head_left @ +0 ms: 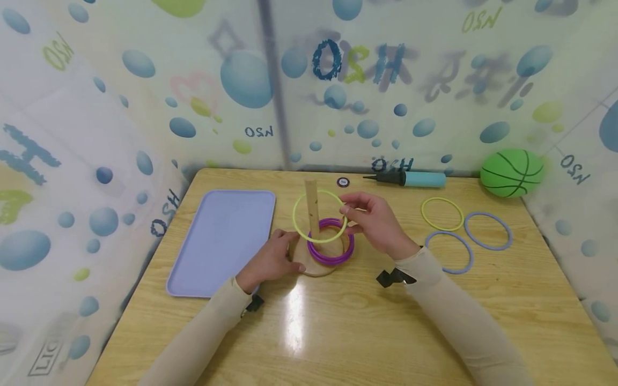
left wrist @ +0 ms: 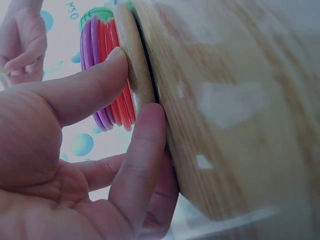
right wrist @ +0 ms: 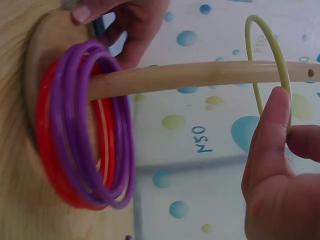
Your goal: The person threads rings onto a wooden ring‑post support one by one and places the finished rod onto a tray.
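Nearest the head camera: two sleeves [head_left: 463,311], cut off at the lower edge, with dark straps at the wrists. The left hand [head_left: 275,257] holds the rim of a round wooden base [head_left: 302,256], thumb and fingers spread along its edge. The right hand [head_left: 376,217] pinches a yellow ring [head_left: 320,242] between thumb and finger.

Right wrist view settles what the head view leaves doubtful: the upright post [head_left: 313,206] passes through the yellow ring, which sits near the top, well apart from the purple rings [head_left: 330,261] below. It also shows red rings [right wrist: 43,115] under the purple ones, around the post; from above these are not visible. Exact ring count: cannot tell, rims overlap. Post tip is cut off in the right wrist view. Left wrist view catches barely a sliver of yellow ring at its edge.

Left on the table [head_left: 347,321]: a pale blue tray [head_left: 222,241]. Right: two blue rings [head_left: 511,236], the nearer partly behind the sleeve, and a loose yellow ring [head_left: 436,198].

Far edge: small dark disc [head_left: 343,182], lettering illegible; pump [head_left: 422,179]; green ball [head_left: 512,172]. Beyond, a printed sheet [head_left: 314,123] with mirrored letters.
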A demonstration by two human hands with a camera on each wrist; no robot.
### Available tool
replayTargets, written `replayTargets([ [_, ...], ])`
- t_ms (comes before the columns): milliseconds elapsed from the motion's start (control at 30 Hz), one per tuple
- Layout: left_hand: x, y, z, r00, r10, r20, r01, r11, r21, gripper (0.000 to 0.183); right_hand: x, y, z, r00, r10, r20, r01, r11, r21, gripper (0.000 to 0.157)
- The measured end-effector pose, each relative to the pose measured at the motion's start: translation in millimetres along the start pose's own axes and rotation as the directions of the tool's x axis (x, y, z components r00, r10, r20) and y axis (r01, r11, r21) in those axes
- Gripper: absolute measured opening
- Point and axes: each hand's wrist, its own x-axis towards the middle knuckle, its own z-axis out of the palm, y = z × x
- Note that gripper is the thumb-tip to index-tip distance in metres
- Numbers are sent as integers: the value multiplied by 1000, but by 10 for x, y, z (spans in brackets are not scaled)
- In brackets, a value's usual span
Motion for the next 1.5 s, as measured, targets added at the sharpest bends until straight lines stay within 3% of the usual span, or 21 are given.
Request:
replayTargets([
  [367,16,-15,6,1000,0,-3,0,1000,-4,90,23,299,-195,996,87,11,-86,994,-61,40],
  [933,13,3,-6,1000,-4,6,4,1000,6,90,82,559,-343,992,124,-9,-124,980,-158,35],
  [1167,-1,16,-13,1000,-8,6,8,1000,2,90,106,616,-339,995,100,-19,-102,970,-219,32],
  [1500,-11,27,-29,1000,-3,11,4,1000,-15,89,131,668,-323,997,69,-40,-79,929,-363,28],
])
